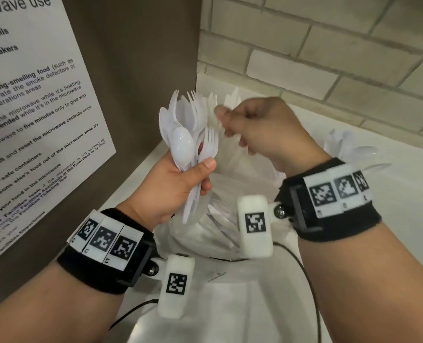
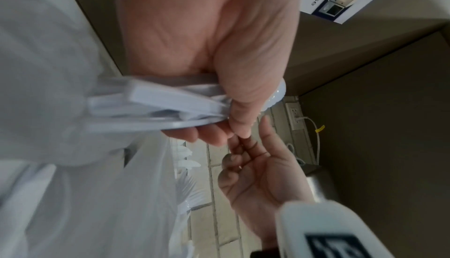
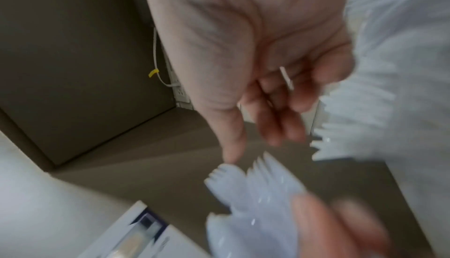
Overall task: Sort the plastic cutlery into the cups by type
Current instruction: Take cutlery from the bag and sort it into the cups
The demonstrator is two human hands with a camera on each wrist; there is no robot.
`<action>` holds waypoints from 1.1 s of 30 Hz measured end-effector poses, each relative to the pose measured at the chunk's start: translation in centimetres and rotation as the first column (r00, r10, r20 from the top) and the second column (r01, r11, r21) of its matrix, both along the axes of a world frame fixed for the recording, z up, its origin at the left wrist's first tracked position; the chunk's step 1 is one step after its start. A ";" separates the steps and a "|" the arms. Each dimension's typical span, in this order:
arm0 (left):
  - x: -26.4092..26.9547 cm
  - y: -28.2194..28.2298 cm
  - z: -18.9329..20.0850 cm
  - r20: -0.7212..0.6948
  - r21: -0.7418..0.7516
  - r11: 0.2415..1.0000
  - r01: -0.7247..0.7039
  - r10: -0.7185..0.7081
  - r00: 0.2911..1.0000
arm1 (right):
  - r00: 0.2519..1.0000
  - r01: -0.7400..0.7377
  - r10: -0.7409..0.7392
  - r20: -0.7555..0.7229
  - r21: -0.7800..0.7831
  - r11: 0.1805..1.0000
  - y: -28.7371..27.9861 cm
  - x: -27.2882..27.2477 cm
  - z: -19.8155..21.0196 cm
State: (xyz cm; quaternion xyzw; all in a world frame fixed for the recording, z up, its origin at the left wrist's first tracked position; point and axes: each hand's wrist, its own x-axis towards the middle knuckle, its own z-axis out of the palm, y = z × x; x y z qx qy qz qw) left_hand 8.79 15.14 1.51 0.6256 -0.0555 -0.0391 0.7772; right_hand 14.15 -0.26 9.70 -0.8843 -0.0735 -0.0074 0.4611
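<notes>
My left hand (image 1: 205, 175) grips a mixed bunch of white plastic forks and spoons (image 1: 188, 134) by the handles, heads fanned upward. In the left wrist view the handles (image 2: 158, 104) stick out below the left hand's (image 2: 219, 70) curled fingers. My right hand (image 1: 226, 122) hovers just right of the bunch's heads, fingers loosely curled. Its palm (image 2: 255, 175) looks empty. The right wrist view is blurred; the right hand (image 3: 268, 108) is above the fork heads (image 3: 255, 195). A clear cup (image 1: 220, 219) with white cutlery stands below my hands. More cutlery (image 1: 349, 149) stands at the right.
A printed microwave notice (image 1: 32, 120) hangs on the brown wall at the left. A pale brick wall (image 1: 329, 45) closes the back. The white counter (image 1: 403, 243) runs to the right. A black cable (image 1: 309, 280) trails from the wrist cameras.
</notes>
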 end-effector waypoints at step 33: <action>-0.7 -0.6 1.1 -0.172 -0.101 0.995 -0.018 0.000 0.985 | 0.994 0.088 -0.104 0.029 0.334 0.938 0.7 -3.4 -2.7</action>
